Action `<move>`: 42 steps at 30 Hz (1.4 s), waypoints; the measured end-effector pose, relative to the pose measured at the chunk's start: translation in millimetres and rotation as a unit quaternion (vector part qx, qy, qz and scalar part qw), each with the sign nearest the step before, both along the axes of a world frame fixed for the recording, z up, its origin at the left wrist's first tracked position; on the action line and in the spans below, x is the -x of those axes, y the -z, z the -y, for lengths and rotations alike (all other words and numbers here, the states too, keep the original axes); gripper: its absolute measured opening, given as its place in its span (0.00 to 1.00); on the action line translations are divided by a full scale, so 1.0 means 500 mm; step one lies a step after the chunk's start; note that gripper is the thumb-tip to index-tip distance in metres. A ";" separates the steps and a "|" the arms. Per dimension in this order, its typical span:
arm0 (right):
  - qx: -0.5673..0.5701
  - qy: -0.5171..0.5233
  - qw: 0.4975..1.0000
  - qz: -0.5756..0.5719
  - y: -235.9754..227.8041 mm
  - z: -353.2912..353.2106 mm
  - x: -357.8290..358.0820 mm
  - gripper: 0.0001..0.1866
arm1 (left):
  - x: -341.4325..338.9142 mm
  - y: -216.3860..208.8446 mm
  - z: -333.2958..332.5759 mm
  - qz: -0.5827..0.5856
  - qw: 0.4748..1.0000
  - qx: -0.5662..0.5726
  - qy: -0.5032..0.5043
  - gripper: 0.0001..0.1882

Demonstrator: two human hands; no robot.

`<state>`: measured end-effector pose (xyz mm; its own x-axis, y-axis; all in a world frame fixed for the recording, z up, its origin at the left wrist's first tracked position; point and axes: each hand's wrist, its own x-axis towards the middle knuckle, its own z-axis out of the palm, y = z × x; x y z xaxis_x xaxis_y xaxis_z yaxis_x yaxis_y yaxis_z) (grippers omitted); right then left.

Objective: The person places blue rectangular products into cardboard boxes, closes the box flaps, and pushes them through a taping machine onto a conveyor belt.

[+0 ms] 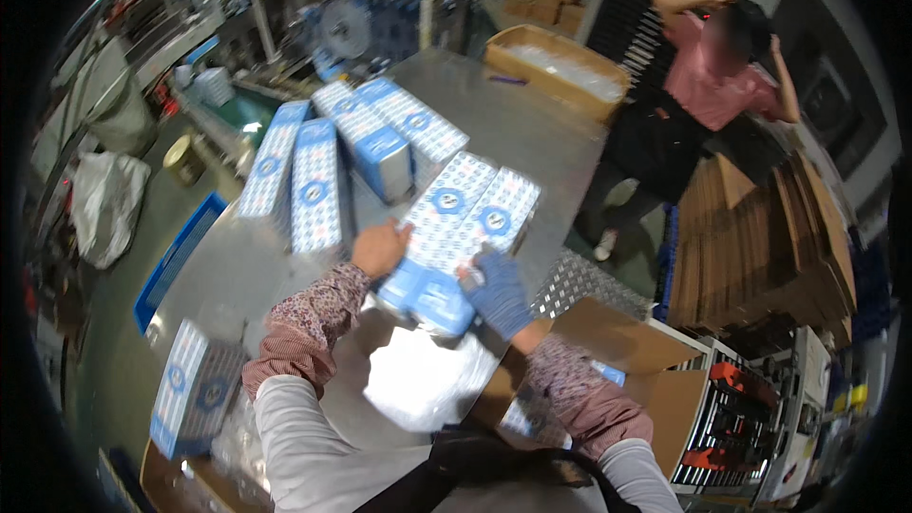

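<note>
Two long white boxes (pixel 446 204) with a small blue print and blue ends lie side by side on the metal table (pixel 532 147). My left hand (pixel 382 247), bare, presses against their left side. On the right side, my right hand (pixel 499 293) in a blue-grey knit glove grips them near the blue end. Between them the hands clasp the pair together. Beyond my left hand stand more boxes of the same kind (pixel 316 190), several in a loose group. Some fingertips are hidden or blurred. A bright white sheet or plastic (pixel 427 375) lies just in front of my body.
An open carton (pixel 627 332) with similar boxes inside is by my right forearm. Another patterned box (pixel 195 389) stands at lower left. A yellow-brown tray (pixel 560 66) sits at the table's far edge. At right are a person (pixel 722 66) and stacked flat cardboard (pixel 760 237).
</note>
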<state>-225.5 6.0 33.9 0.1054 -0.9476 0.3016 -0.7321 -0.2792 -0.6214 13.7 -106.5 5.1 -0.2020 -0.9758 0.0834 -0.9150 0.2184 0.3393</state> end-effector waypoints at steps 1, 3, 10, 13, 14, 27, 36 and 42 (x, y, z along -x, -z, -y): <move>-0.052 -0.009 0.998 -0.026 -0.016 -0.008 0.014 0.34 | 0.001 -0.017 -0.046 -0.035 0.999 0.011 0.026 0.25; -0.063 -0.025 0.993 -0.100 -0.052 -0.005 0.009 0.33 | -0.028 -0.100 -0.074 -0.066 0.994 0.073 -0.056 0.22; -0.032 -0.047 0.992 -0.109 -0.029 -0.013 -0.048 0.30 | -0.190 -0.116 -0.009 0.020 0.960 -0.116 -0.254 0.55; 0.021 -0.069 0.995 -0.072 -0.004 -0.071 -0.035 0.25 | -0.155 -0.054 -0.179 0.022 0.986 -0.122 -0.111 0.54; 0.040 -0.067 0.993 -0.083 0.000 -0.084 -0.025 0.24 | -0.115 -0.069 -0.255 0.024 0.997 -0.062 -0.048 0.55; -0.510 -0.109 0.724 0.452 -0.038 0.019 0.090 0.56 | -0.163 -0.007 -0.129 -0.644 0.582 -0.488 -0.090 0.28; -0.352 -0.125 0.767 0.523 -0.015 -0.212 0.187 0.57 | -0.099 -0.073 -0.320 -0.627 0.666 -0.392 -0.100 0.26; -0.184 -0.107 0.840 0.500 -0.169 -0.376 0.318 0.51 | -0.092 -0.296 -0.294 -0.492 0.779 -0.323 0.216 0.44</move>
